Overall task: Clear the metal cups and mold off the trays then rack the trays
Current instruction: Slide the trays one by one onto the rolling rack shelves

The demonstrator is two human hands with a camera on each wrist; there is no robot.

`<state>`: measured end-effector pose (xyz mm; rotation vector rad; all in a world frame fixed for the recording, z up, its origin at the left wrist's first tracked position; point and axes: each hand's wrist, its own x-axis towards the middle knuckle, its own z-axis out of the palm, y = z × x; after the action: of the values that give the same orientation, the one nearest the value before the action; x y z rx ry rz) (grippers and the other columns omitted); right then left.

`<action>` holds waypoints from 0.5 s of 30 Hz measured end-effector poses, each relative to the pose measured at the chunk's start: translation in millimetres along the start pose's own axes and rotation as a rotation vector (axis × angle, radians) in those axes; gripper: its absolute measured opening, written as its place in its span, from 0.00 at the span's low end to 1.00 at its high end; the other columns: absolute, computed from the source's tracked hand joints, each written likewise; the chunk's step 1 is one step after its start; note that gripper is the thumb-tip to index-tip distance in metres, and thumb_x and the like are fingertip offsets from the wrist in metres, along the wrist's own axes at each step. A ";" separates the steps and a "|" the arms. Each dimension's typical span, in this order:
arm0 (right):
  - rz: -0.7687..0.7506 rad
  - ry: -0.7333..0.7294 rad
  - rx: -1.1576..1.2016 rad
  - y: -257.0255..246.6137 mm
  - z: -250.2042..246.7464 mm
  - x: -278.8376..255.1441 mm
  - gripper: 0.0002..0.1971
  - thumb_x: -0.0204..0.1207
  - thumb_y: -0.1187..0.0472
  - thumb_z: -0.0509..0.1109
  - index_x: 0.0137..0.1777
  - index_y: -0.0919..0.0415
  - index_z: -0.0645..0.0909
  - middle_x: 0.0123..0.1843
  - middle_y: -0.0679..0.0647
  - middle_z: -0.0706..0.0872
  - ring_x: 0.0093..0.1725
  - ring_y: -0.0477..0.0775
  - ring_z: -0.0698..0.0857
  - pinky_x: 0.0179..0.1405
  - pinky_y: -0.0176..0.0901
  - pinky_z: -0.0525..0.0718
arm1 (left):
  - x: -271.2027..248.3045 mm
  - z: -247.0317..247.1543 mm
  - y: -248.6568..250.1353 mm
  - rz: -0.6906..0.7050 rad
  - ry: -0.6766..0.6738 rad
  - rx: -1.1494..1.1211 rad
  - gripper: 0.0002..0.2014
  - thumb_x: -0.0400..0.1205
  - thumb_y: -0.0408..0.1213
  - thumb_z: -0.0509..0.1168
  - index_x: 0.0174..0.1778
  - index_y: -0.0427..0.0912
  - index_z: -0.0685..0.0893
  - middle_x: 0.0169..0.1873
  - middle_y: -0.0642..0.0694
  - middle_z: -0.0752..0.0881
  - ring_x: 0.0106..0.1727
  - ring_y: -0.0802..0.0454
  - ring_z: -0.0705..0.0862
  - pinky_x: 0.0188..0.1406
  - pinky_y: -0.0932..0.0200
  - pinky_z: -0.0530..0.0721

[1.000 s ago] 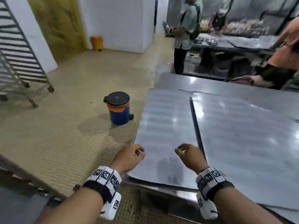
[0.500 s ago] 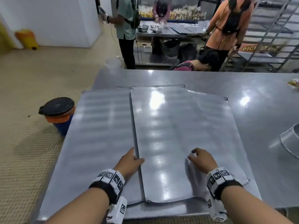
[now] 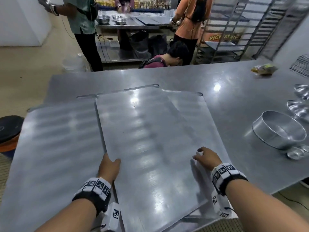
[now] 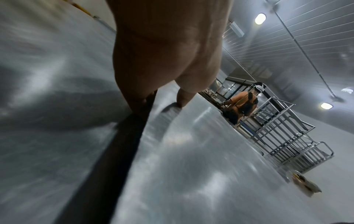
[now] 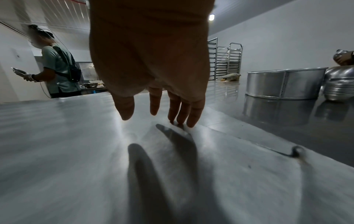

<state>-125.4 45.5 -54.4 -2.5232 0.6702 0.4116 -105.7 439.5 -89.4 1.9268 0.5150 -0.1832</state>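
Several flat metal trays overlap on the steel table point(image 3: 234, 101). The top tray point(image 3: 150, 139) lies in the middle, over a left tray point(image 3: 58, 139). My left hand point(image 3: 108, 166) pinches the top tray's left edge; in the left wrist view the left hand point(image 4: 162, 97) has its thumb on top and its fingers down in the gap. My right hand point(image 3: 206, 157) rests spread fingertips on the tray near its right edge, and the right hand point(image 5: 157, 112) holds nothing. The round mold point(image 3: 277, 131) and metal cups point(image 3: 299, 108) stand off the trays to the right.
A black-lidded bin point(image 3: 8, 129) stands on the floor at the left. Tray racks point(image 3: 242, 30) stand at the back right behind three people. A snack packet point(image 3: 264, 69) lies on the table's far right. One small cup point(image 3: 296, 154) sits by the mold.
My head has turned right, from the floor and bin to the table. Both hands moved from the left tray to the top tray, and the left thumb now lies over its edge.
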 end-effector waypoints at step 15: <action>-0.149 -0.093 0.135 -26.7 -38.0 106.1 0.34 0.75 0.61 0.77 0.79 0.63 0.70 0.75 0.63 0.80 0.72 0.64 0.79 0.67 0.47 0.75 | 2.2 25.3 8.9 -0.079 0.258 -0.129 0.17 0.79 0.26 0.67 0.64 0.38 0.80 0.53 0.40 0.89 0.53 0.39 0.88 0.56 0.49 0.85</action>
<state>-16.8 5.2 -55.1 -2.3903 0.4556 0.4135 -97.1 414.2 -92.9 1.8146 0.7561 0.0485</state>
